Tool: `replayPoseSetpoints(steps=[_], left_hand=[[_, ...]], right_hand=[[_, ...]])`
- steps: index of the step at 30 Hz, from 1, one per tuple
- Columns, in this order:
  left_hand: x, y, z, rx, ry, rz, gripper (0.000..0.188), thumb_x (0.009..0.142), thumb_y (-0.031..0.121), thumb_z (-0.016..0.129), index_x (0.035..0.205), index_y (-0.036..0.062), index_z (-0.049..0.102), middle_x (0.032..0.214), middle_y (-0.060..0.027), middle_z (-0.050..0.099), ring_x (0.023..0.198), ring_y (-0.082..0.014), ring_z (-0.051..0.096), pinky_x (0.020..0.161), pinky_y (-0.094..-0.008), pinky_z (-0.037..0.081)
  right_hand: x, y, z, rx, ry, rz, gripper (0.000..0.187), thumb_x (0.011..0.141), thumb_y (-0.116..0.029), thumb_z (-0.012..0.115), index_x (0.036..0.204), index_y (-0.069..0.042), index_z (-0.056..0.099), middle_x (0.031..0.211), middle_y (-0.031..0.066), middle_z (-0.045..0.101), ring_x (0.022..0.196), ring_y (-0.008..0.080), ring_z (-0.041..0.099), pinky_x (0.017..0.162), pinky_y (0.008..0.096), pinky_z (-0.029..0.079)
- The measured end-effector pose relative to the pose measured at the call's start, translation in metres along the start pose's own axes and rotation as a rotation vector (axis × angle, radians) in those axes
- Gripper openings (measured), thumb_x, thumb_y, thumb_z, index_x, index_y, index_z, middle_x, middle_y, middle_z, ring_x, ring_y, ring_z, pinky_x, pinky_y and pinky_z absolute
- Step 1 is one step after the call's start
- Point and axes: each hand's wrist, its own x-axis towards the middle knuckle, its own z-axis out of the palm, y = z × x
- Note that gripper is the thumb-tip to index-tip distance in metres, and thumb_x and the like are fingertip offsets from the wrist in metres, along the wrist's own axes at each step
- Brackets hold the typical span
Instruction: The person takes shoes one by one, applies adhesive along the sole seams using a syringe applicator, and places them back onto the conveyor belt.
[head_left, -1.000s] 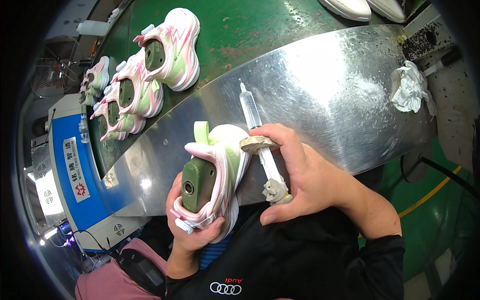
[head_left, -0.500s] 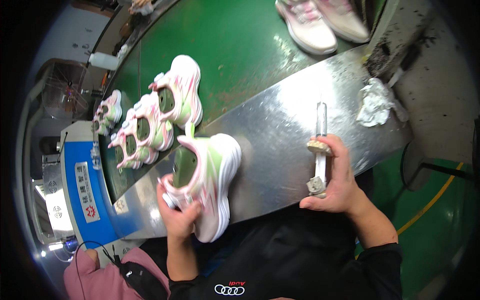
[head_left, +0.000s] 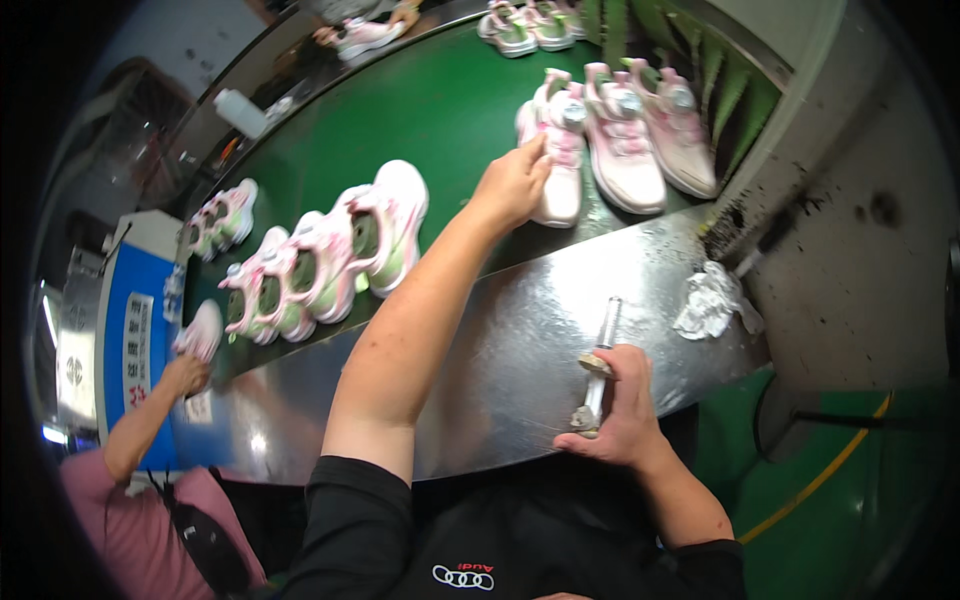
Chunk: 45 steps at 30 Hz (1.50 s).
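My left arm reaches across to the far side, where my left hand (head_left: 515, 183) grips the side of a pale pink sneaker (head_left: 562, 165). That sneaker has a round white dial on top, and its toe points toward me. Part of its left side is hidden behind my fingers. Over the metal table (head_left: 500, 370), my right hand (head_left: 625, 405) holds a clear syringe (head_left: 603, 345), fingers and thumb curled round its plunger end. Whitish, crusty lumps cling to the syringe, and its nozzle points away from me.
Two matching sneakers (head_left: 622, 150) stand right of the gripped one. A row of pink and green sneakers (head_left: 310, 265) lines the green belt (head_left: 440, 120) at left. Crumpled white paper (head_left: 712, 300) lies near the right wall. A co-worker's hand (head_left: 185, 375) holds another sneaker (head_left: 203, 330).
My left hand has carried the sneaker from the near table to the far belt, beside two others. My right hand keeps the syringe. A co-worker's arm and sneaker have come into view at left.
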Motion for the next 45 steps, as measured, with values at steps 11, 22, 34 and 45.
replayPoseSetpoints(steps=[11, 22, 34, 45], left_hand=[[-0.229, -0.090, -0.068, -0.589, 0.555, -0.232, 0.030, 0.079, -0.008, 0.059, 0.102, 0.0045, 0.045, 0.095, -0.0059, 0.051, 0.088, -0.0122, 0.051, 0.083, -0.0261, 0.045], [-0.142, -0.120, -0.091, -0.395, 0.481, -0.300, 0.070, 0.076, 0.017, 0.072, 0.136, 0.0020, 0.038, 0.121, -0.0120, 0.054, 0.108, -0.0207, 0.053, 0.092, -0.0320, 0.043], [-0.337, -0.016, -0.064, 0.223, 0.359, -0.011, 0.092, 0.068, 0.020, 0.073, 0.142, 0.0004, 0.021, 0.137, -0.0128, 0.036, 0.123, -0.0257, 0.040, 0.103, -0.0352, 0.031], [-0.234, -0.142, -0.101, -0.501, 0.206, -0.493, 0.034, 0.090, 0.026, 0.053, 0.113, 0.0003, 0.055, 0.084, -0.0040, 0.059, 0.076, -0.0119, 0.058, 0.068, -0.0212, 0.046]], right_hand=[[0.008, -0.005, -0.007, 0.018, -0.044, -0.050, 0.087, 0.055, -0.045, 0.083, 0.119, -0.001, 0.042, 0.104, 0.0131, 0.048, 0.096, 0.0308, 0.047, 0.085, 0.0414, 0.032], [0.007, -0.008, -0.002, -0.061, -0.064, -0.054, 0.082, 0.061, -0.045, 0.079, 0.121, -0.002, 0.042, 0.105, 0.0120, 0.051, 0.094, 0.0288, 0.049, 0.083, 0.0389, 0.034], [-0.006, -0.010, -0.022, 0.008, -0.131, -0.039, 0.084, 0.062, -0.045, 0.079, 0.124, -0.001, 0.042, 0.107, 0.0142, 0.051, 0.094, 0.0308, 0.049, 0.085, 0.0393, 0.038], [-0.013, -0.019, -0.059, -0.102, -0.343, 0.090, 0.088, 0.063, -0.039, 0.080, 0.132, -0.001, 0.039, 0.101, 0.0157, 0.054, 0.090, 0.0327, 0.052, 0.083, 0.0396, 0.042]])
